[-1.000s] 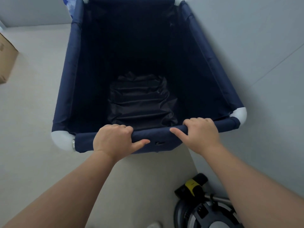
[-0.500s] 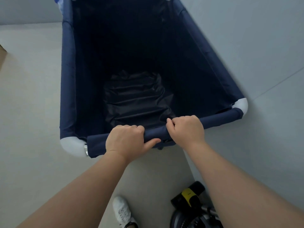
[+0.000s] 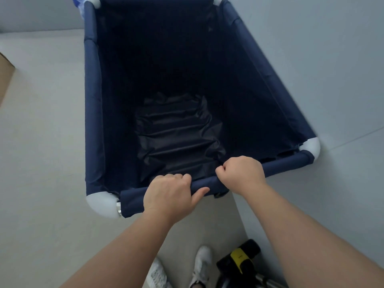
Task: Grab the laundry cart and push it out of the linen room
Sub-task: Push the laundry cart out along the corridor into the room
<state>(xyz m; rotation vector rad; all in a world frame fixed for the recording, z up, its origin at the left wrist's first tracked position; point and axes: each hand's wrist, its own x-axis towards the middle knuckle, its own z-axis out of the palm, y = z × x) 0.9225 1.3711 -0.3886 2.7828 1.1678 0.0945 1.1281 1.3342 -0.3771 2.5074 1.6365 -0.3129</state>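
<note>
The laundry cart [image 3: 93,113] is a deep navy fabric bin on a tube frame with white corner joints, filling the middle of the head view. Dark crumpled lining lies at its bottom and nothing else shows inside. My left hand [image 3: 168,196] is wrapped over the near rail, thumb underneath. My right hand [image 3: 241,173] grips the same rail just to the right. The rail slants, its right end farther from me. The cart's right side runs close along the wall.
A grey wall [image 3: 311,59] stands to the right. A cardboard box [image 3: 5,80] sits at the left edge on the pale floor. A black and yellow machine [image 3: 239,260] is at the lower right beside my white shoes [image 3: 199,265].
The cart has swung so its near rail slants more and its near left corner came closer. Both hands stayed on the rail and moved nearer each other. My shoes came into view.
</note>
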